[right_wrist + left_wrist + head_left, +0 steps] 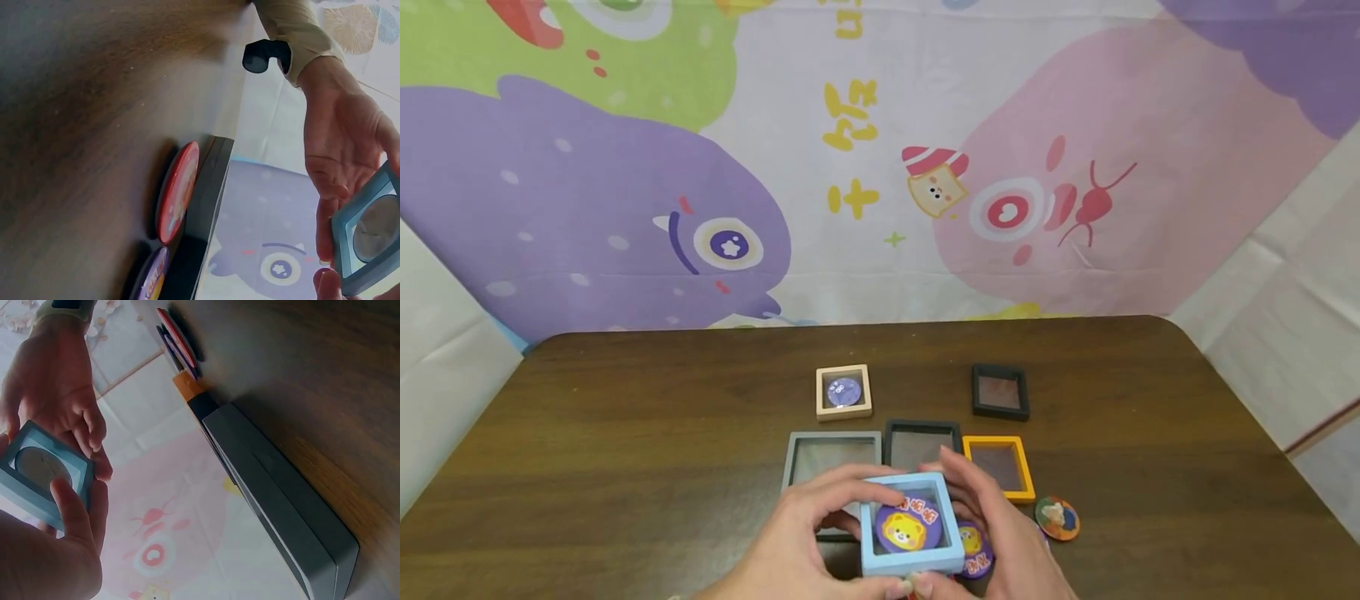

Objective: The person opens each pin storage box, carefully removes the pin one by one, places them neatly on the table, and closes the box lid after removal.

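Note:
Both hands hold a light blue square display frame (951, 542) with a see-through window, lifted above the table. Inside its window sits a round purple badge (910, 527) with a yellow bear face and lettering. My left hand (808, 529) grips the frame from the left, index finger over the top edge and thumb at the bottom. On the other side, my right hand (1000, 529) has its thumb at the lower edge and fingers round the right side. The badge's plain back shows in the left wrist view, where the frame (81, 465) is seen from behind.
Behind the hands lie a grey frame (835, 437), a black frame (925, 426) and a yellow frame (1022, 467). Farther back are a beige frame (821, 392) holding a purple badge and a small black frame (1000, 412). Loose badges include a colourful one (1057, 518) and a purple one (976, 550).

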Demonstrator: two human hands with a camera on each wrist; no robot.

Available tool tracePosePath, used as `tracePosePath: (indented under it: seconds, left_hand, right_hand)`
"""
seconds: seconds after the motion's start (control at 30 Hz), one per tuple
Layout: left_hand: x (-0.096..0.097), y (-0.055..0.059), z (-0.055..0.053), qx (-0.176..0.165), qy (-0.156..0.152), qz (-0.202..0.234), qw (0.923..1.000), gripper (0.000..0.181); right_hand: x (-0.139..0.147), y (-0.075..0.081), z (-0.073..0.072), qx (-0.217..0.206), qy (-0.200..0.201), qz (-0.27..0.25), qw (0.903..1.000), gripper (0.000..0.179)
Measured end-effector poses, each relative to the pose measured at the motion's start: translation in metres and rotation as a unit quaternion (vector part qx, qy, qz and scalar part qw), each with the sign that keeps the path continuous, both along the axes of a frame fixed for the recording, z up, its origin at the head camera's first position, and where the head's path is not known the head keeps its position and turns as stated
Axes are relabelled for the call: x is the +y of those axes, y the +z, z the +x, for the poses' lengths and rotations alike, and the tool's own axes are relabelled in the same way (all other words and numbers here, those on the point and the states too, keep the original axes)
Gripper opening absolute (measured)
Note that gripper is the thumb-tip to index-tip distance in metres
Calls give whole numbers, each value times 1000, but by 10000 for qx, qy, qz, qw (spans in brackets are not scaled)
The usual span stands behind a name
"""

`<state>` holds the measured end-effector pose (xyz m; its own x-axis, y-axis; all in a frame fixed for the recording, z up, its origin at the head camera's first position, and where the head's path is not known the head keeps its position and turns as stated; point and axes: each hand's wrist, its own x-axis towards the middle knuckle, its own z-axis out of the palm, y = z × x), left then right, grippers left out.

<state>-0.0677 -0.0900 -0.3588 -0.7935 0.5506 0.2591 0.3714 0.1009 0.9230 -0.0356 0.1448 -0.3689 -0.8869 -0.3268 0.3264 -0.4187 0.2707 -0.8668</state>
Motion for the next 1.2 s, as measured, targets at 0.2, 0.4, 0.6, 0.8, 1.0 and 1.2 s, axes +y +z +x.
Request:
tracePosePath:
  seconds: [0.2,0.4,0.6,0.8,1.0,1.2]
  left_hand:
    - [1,-3,0,55,-20,23,10000,46]
    - [1,-8,0,-14,152,13,9999,42]
    - [1,-10,-2,-353,221,220,9989,33]
    - [1,-10,-5,-429,212,379,9981,26]
    - [0,-7,-8,-1439,118,632,9875,23]
    - [-2,-8,-11,-1654,-15,948,9817,25]
  right_hand:
    - [0,-1,-2,-191,-21,-66,9998,84]
    - [2,5,-8,-949,271,-257,9948,81]
    - [4,5,-13,-1411,506,-313,9882,91]
    - [4,-1,-15,-1030,632,-341,9921,103]
    - [3,-4,-18,-698,707,-164,9949,117]
    - [4,-5,-18,-760,674,248,9945,116]
